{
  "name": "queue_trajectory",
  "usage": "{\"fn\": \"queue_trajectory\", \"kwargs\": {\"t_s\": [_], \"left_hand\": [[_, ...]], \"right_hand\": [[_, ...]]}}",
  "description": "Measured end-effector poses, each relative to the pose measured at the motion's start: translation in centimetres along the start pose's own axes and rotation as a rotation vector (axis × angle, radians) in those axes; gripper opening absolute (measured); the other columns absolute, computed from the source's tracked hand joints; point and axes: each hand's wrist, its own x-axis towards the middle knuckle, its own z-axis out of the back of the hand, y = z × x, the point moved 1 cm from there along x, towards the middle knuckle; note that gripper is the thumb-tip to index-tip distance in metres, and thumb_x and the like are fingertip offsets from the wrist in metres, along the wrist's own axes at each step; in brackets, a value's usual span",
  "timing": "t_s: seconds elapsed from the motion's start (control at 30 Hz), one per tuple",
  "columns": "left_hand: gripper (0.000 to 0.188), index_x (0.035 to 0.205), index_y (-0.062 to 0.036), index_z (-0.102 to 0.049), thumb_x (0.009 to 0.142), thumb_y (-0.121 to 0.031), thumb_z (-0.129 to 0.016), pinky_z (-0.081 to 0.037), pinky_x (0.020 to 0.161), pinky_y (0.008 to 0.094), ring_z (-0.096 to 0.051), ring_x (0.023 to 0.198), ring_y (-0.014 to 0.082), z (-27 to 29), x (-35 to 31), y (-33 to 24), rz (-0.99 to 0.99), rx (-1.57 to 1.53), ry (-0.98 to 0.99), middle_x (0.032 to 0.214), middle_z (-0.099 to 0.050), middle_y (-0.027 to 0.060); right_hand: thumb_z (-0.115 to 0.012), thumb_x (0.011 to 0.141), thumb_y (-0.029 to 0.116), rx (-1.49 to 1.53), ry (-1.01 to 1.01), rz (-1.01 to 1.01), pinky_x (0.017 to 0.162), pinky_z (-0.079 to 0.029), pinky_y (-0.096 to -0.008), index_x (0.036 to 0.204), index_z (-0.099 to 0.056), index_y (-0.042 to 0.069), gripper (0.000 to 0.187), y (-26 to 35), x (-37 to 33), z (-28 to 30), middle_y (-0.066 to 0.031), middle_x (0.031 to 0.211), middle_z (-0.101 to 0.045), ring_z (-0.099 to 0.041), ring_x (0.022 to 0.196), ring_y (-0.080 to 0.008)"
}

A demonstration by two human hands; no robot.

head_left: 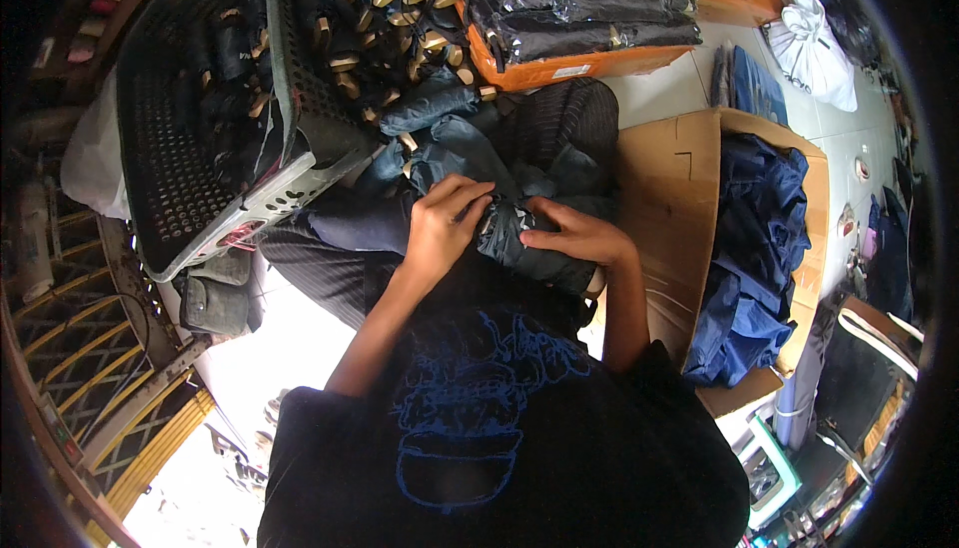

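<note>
Across my lap lies a folded dark umbrella point(547, 264), with a pale wooden-looking end showing at its right. My right hand point(587, 235) is closed round its upper side, thumb laid along the cloth. At the umbrella's left end, the fingers of my left hand point(443, 225) are pinched together on a bit of its dark fabric. What exactly lies between those fingertips is too small to make out. Just beyond my hands, grey-blue folded umbrellas point(432, 100) rest near my legs, several with tan handles.
A black perforated plastic crate point(285, 58) holding dark umbrellas tilts at my left. Many umbrellas point(400, 18) with tan handles are heaped ahead, beside an orange-taped box point(559, 70) of wrapped black bundles. To my right stands a cardboard box point(667, 218) with navy cloth point(751, 248) inside.
</note>
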Motion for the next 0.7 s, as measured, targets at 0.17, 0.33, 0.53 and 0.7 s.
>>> {"fn": "queue_trajectory", "kwargs": {"t_s": [0.17, 0.33, 0.53, 0.7], "left_hand": [[0.027, 0.100, -0.0017, -0.069, 0.075, 0.008, -0.067, -0.052, 0.073, 0.0300, -0.066, 0.084, 0.0234, 0.9, -0.5, -1.8, 0.038, -0.072, 0.032, 0.092, -0.066, 0.0120], [0.028, 0.102, -0.0013, -0.068, 0.076, 0.009, -0.065, -0.052, 0.075, 0.0305, -0.066, 0.086, 0.0242, 1.7, -1.0, -1.5, 0.064, -0.061, 0.014, 0.095, -0.065, 0.0125], [0.024, 0.100, -0.0006, -0.068, 0.078, 0.008, -0.064, -0.051, 0.074, 0.0312, -0.065, 0.084, 0.0244, 2.1, -1.5, -1.9, 0.040, -0.001, -0.122, 0.094, -0.065, 0.0124], [0.020, 0.099, -0.0003, -0.068, 0.080, 0.006, -0.064, -0.051, 0.073, 0.0307, -0.065, 0.084, 0.0242, 3.3, -1.7, -1.5, 0.043, -0.036, -0.119, 0.093, -0.065, 0.0128]], "right_hand": [[-0.061, 0.092, 0.028, 0.139, -0.133, 0.168, 0.099, -0.038, -0.0286, 0.136, -0.040, -0.001, 0.057, -0.3, -0.1, -1.1, -0.0109, 0.125, -0.052, -0.049, 0.115, -0.0173], [-0.066, 0.088, 0.027, 0.250, -0.250, 0.151, 0.097, -0.040, -0.0304, 0.134, -0.042, -0.001, 0.059, 0.7, -0.1, -2.0, -0.0117, 0.123, -0.055, -0.051, 0.112, -0.0175], [-0.067, 0.087, 0.025, 0.193, -0.380, 0.166, 0.093, -0.043, -0.0298, 0.131, -0.044, 0.002, 0.055, 1.1, 0.6, -3.3, -0.0100, 0.119, -0.056, -0.052, 0.108, -0.0167], [-0.067, 0.088, 0.026, 0.423, -0.363, 0.141, 0.093, -0.042, -0.0294, 0.131, -0.045, 0.003, 0.054, 0.7, 1.2, -4.4, -0.0102, 0.117, -0.056, -0.052, 0.108, -0.0175]]}}
